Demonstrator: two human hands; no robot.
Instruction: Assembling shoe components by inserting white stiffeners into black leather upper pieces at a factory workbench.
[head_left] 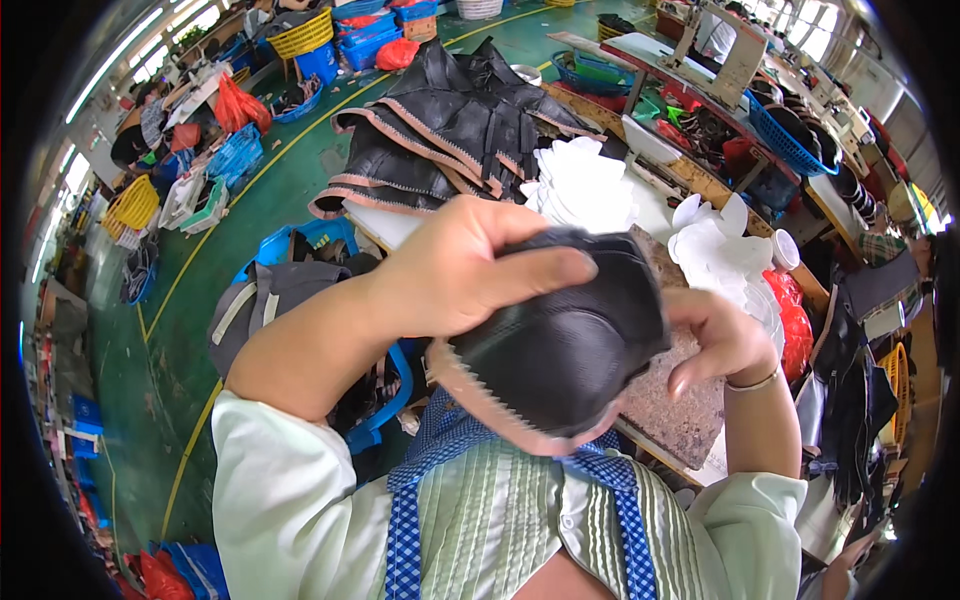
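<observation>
A black leather shoe upper (555,350) with a pinkish, zigzag-cut lining edge is raised close in front of my chest. My left hand (465,265) grips its top, thumb pressed flat on the leather and fingers behind it. At its right side is my right hand (725,340), fingers curled round the edge and partly hidden, thumb bent and off the leather. Behind them a pile of similar black uppers (440,135) lies on the bench. Next to it sits a stack of white cut shapes (580,185), with more white pieces (720,245) to the right.
A speckled stone slab (680,395) lies on the bench under my right hand. A red plastic bag (790,325) is at the right. Left of the bench, a blue basket (325,235) holds grey material (270,300). A sewing machine (715,40) stands at the back right.
</observation>
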